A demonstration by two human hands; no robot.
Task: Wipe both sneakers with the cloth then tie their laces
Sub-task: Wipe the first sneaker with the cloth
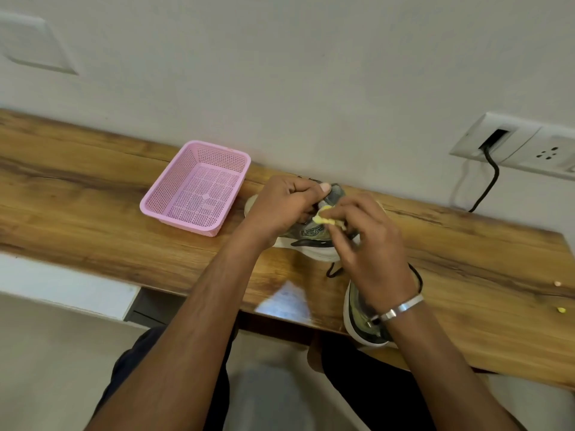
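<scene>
At frame centre, a sneaker (311, 234) is gripped by the left hand (283, 203); a yellow cloth (326, 219) is pinched in the right hand (367, 241) fingers (334, 220).

A wood-grain table (93, 194) stands flush against a plain off-white wall (280, 73). On the wall at right sits a white socket plate (516, 144) — a black cable (491, 178) hangs from it. Pale floor (46, 368) below, possibly tiled.
</scene>
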